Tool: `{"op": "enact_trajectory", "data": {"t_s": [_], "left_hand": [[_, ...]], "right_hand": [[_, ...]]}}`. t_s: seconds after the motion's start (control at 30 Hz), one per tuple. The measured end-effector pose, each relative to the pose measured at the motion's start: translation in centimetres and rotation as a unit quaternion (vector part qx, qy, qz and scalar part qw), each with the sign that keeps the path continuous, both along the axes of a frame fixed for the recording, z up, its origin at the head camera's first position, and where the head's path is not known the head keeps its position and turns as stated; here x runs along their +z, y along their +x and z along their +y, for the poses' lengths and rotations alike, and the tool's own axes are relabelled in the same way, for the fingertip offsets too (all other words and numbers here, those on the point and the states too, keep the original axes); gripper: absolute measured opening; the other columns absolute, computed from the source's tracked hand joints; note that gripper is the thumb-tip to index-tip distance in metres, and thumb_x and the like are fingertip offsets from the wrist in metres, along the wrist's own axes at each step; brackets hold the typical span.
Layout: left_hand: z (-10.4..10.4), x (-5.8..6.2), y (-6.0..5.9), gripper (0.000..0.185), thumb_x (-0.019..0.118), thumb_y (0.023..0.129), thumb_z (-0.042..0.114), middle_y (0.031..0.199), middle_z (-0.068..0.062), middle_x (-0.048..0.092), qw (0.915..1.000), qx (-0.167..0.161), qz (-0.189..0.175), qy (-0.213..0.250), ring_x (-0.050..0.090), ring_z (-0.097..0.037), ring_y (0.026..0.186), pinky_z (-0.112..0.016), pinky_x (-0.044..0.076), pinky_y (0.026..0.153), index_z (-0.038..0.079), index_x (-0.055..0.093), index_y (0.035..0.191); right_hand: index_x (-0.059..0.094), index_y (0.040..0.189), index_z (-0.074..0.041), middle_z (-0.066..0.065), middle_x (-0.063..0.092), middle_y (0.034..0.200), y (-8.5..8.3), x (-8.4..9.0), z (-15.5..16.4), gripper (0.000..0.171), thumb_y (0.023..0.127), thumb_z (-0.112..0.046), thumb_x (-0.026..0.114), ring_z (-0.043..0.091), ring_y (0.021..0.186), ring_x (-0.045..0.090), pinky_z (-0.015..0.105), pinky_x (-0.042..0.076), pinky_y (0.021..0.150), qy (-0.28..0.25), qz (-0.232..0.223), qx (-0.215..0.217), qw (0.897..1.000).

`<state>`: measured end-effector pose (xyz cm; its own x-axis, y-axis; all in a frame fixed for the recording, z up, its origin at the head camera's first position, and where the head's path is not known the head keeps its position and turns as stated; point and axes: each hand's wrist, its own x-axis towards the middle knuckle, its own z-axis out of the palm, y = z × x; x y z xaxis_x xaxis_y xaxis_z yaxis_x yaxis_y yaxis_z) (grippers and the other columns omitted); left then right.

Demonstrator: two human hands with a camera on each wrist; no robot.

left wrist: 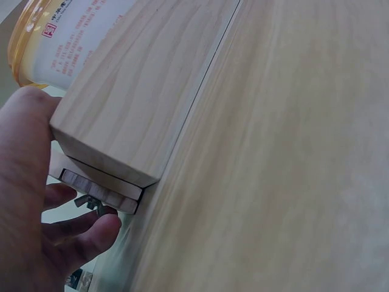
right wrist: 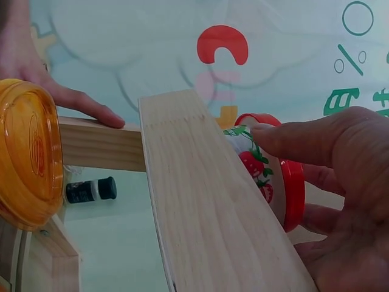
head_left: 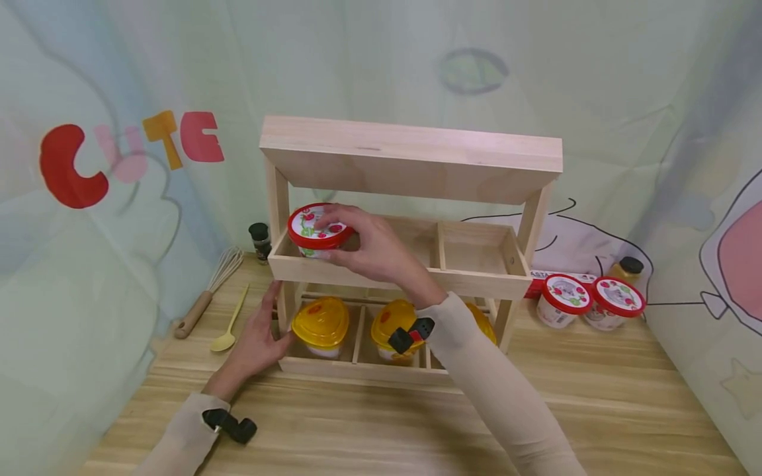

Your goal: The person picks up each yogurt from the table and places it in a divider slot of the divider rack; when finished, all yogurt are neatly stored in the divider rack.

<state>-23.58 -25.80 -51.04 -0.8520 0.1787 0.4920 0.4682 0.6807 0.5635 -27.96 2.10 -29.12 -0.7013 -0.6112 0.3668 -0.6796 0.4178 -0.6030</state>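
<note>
A wooden two-tier rack stands on the table. My right hand grips a red-lidded tub with strawberry print at the left compartment of the rack's upper tray. In the right wrist view the fingers curl over that tub's lid behind the tray's front board. My left hand holds the rack's lower left corner, thumb on the front and fingers round the side. The left wrist view shows this hand against the wooden corner. Yellow-lidded tubs fill the lower tray.
Two more red-lidded tubs and a yellow jar stand right of the rack. A whisk, a yellow spoon and a small dark-capped bottle lie to the left. A printed cloth backdrop surrounds the table.
</note>
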Motion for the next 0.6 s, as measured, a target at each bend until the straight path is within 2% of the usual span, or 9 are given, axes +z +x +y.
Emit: {"op": "enact_trajectory", "data": {"t_s": [0.17, 0.3, 0.43, 0.6], "left_hand": [[0.2, 0.1, 0.0, 0.115, 0.078, 0.085, 0.014, 0.161, -0.035, 0.042, 1.0000, 0.000, -0.009, 0.000, 0.060, -0.056, 0.130, -0.076, 0.056, 0.099, 0.024, 0.005, 0.174], [0.2, 0.1, 0.1, 0.115, 0.077, 0.085, 0.013, 0.158, -0.036, 0.044, 0.9999, 0.003, -0.010, -0.001, 0.061, -0.055, 0.128, -0.075, 0.057, 0.098, 0.023, 0.005, 0.174], [0.2, 0.2, 0.2, 0.115, 0.077, 0.085, 0.013, 0.160, -0.036, 0.043, 0.9999, 0.006, -0.014, -0.002, 0.060, -0.056, 0.129, -0.076, 0.056, 0.099, 0.023, 0.004, 0.173], [0.3, 0.3, 0.3, 0.115, 0.076, 0.086, 0.014, 0.161, -0.036, 0.041, 0.9997, 0.008, -0.021, -0.007, 0.059, -0.057, 0.130, -0.076, 0.055, 0.100, 0.023, 0.002, 0.173]], "right_hand": [[0.067, 0.142, -0.019, 0.003, 0.052, 0.166, 0.0, 0.1, 1.1, 0.051, 0.094, -0.017, 0.082, 0.026, 0.150, 0.051, 0.046, 0.049, 0.123, -0.033, -0.022, -0.004, 0.999], [0.068, 0.141, -0.019, 0.002, 0.055, 0.163, 0.1, 0.2, 2.3, 0.048, 0.095, -0.021, 0.081, 0.025, 0.150, 0.051, 0.053, 0.048, 0.124, -0.077, -0.047, -0.017, 0.996], [0.069, 0.139, -0.016, 0.003, 0.057, 0.160, 0.2, 0.2, 3.4, 0.045, 0.096, -0.023, 0.079, 0.026, 0.150, 0.051, 0.059, 0.045, 0.125, -0.108, -0.049, -0.024, 0.993], [0.069, 0.138, -0.012, 0.005, 0.058, 0.160, 0.4, 0.0, 4.7, 0.043, 0.097, -0.022, 0.076, 0.026, 0.152, 0.051, 0.057, 0.045, 0.125, -0.127, -0.038, -0.029, 0.991]]}}
